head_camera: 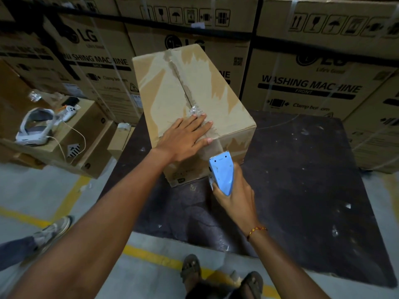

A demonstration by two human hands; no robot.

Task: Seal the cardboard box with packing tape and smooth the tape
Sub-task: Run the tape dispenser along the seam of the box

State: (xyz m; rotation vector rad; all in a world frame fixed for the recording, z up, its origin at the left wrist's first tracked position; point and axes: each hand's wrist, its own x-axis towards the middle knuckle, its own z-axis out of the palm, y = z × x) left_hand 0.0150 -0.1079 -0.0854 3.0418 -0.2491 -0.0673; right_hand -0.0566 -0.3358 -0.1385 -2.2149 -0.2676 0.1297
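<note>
A worn cardboard box lies on a dark board, its top flaps closed along a centre seam with old tape residue. My left hand presses flat on the near end of the box top, fingers spread across the seam and over the front edge. Clear tape runs from under those fingers down the front face. My right hand grips a blue tape dispenser just in front of the box's near face, its toothed blade pointing up at the tape.
Tall washing machine cartons wall off the back and both sides. A lower carton at left carries a white headset, a controller and a cable. Another person's shoe is on the floor at left. Yellow floor lines cross near my sandalled feet.
</note>
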